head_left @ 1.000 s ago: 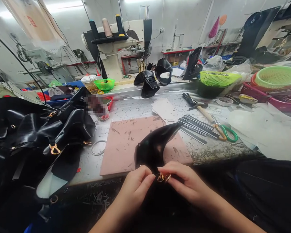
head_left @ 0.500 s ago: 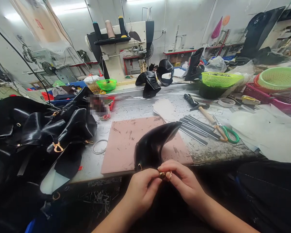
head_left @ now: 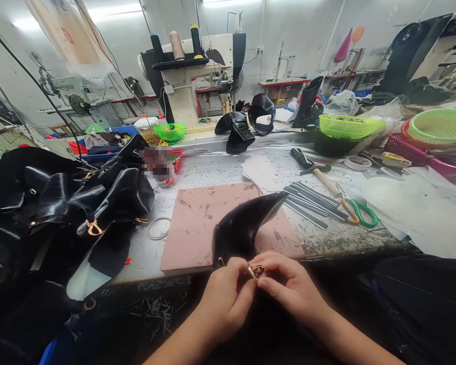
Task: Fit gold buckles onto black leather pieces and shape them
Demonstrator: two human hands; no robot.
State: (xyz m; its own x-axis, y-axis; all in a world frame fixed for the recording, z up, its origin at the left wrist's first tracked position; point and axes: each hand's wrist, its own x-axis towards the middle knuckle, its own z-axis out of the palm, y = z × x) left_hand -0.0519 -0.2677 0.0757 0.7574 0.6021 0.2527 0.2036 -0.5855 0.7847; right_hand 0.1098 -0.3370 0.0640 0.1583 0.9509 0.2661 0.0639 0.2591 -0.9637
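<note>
Between my two hands is a small gold metal clasp [head_left: 256, 271], at the near edge of the table. My left hand [head_left: 226, 294] pinches its left side between thumb and finger. On the other side, my right hand [head_left: 292, 289] has its thumb and fingertips closed on it. Just beyond the hands, a curved black leather piece [head_left: 240, 228] rises over the pink board [head_left: 192, 218], its pointed end to the right. A small gold ring [head_left: 221, 261] shows at its lower left. Where the clasp joins the leather is hidden by my fingers.
Black leather pieces with gold fittings [head_left: 95, 227] are heaped at left. Right of the board lie dark strips [head_left: 313, 200], a hammer [head_left: 325, 180] and green-handled scissors [head_left: 365, 213]. A sewing machine [head_left: 197, 76] stands behind. Baskets [head_left: 441, 126] and white sheets [head_left: 429, 203] are at right.
The gold clasp has turned between my fingers and now shows more of its open loop. My right thumb and fingers have shifted slightly left. The whole view has moved a little.
</note>
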